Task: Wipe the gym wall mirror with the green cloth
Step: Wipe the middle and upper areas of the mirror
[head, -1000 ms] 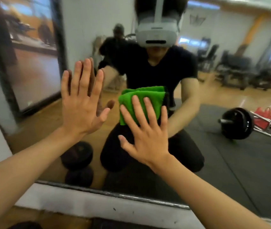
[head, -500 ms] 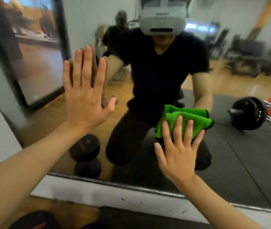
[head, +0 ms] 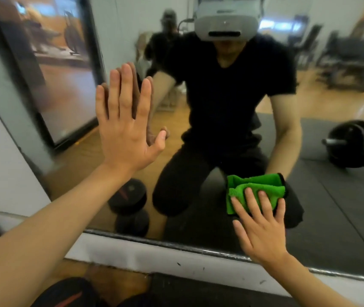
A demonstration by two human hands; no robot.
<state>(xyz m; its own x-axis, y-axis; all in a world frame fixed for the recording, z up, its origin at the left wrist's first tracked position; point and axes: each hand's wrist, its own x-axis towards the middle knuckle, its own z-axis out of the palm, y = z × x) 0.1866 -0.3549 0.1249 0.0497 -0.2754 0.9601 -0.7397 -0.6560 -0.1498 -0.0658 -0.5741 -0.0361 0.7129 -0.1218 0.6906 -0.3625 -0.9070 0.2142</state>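
Head view, wiping under way. My right hand (head: 258,227) lies flat, fingers straight and slightly spread, and presses the folded green cloth (head: 257,184) against the mirror (head: 331,218); the fingers do not curl round it. The cloth sits low on the glass, near the mirror's bottom edge (head: 176,244), right of centre. My left hand (head: 128,129) is fully open with its palm on the glass higher up and to the left; it holds nothing and serves as a brace. The glass shows no streaks or damp tracks, so I cannot tell which zones are finished. I judge the task to be partly done: at least the patch under my left palm is left, and the glass beyond the cloth's reach may also need a pass.
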